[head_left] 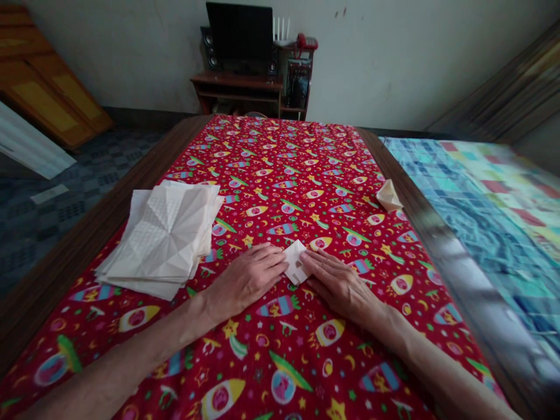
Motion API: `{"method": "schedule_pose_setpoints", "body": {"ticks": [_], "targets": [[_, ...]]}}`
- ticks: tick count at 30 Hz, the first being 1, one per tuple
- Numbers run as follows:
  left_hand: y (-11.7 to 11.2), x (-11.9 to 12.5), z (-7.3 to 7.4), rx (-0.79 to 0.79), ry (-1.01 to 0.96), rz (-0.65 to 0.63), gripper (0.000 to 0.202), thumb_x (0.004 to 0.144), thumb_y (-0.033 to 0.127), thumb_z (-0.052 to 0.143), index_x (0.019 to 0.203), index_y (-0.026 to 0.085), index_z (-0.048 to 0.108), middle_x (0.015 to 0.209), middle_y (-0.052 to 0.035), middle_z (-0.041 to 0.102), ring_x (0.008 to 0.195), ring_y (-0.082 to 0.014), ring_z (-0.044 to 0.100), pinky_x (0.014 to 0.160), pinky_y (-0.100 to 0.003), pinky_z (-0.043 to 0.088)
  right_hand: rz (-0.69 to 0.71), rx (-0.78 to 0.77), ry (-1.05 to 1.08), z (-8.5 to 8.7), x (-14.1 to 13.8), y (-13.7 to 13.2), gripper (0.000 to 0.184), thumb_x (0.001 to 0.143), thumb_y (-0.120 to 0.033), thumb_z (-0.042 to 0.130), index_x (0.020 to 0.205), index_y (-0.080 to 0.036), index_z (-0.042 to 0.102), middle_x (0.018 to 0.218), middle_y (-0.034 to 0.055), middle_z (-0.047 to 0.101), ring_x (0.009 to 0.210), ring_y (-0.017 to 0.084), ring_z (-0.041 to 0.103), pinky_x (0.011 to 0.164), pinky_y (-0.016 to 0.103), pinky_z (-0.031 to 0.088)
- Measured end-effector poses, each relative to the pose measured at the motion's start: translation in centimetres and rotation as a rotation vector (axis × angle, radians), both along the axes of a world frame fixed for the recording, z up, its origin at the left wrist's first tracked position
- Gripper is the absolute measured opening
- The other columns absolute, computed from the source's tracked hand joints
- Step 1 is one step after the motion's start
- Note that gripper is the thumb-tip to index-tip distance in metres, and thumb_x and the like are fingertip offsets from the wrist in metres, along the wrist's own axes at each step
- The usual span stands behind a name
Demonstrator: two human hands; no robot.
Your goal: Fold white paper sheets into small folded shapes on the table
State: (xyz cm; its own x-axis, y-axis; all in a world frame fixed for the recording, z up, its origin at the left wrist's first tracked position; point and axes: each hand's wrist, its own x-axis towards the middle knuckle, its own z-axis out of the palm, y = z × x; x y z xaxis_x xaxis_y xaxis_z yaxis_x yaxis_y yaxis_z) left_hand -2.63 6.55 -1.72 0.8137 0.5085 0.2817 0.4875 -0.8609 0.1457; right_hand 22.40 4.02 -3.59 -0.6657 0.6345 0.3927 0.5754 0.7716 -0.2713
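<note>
A small folded white paper (296,263) lies flat on the red cloth with one corner pointing away from me. My left hand (250,274) is closed at its left edge, fingertips against the paper and thumb hidden. From the other side, my right hand (339,279) grips the right corner, its fingers pressed together over the paper. To the left is a stack of white paper sheets (164,233); the top one carries creases that fan out from its middle. A folded paper piece (389,196) stands apart at the right edge of the cloth.
The red cloth (280,326) with rocket prints covers a dark wooden table (111,204). Past its far end stands a desk (238,81) with a monitor (240,32), speakers and a red telephone (306,42). A bed (485,192) is at right, a wooden cabinet (52,87) at left.
</note>
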Motion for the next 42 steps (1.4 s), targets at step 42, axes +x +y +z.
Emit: {"method": "schedule_pose_setpoints", "body": {"ticks": [42], "targets": [[1.9, 2.4, -1.9, -0.181, -0.217, 0.397, 0.019, 0.089, 0.028, 0.056, 0.074, 0.018, 0.05, 0.083, -0.0007, 0.051, 0.076, -0.0158, 0.052, 0.07, -0.031, 0.044, -0.353, -0.248, 0.082, 1.2, -1.4, 2.0, 0.017, 0.094, -0.028, 0.047, 0.079, -0.02, 0.051, 0.071, 0.0003, 0.057, 0.061, 0.012, 0.052, 0.058, 0.023, 0.036]]}}
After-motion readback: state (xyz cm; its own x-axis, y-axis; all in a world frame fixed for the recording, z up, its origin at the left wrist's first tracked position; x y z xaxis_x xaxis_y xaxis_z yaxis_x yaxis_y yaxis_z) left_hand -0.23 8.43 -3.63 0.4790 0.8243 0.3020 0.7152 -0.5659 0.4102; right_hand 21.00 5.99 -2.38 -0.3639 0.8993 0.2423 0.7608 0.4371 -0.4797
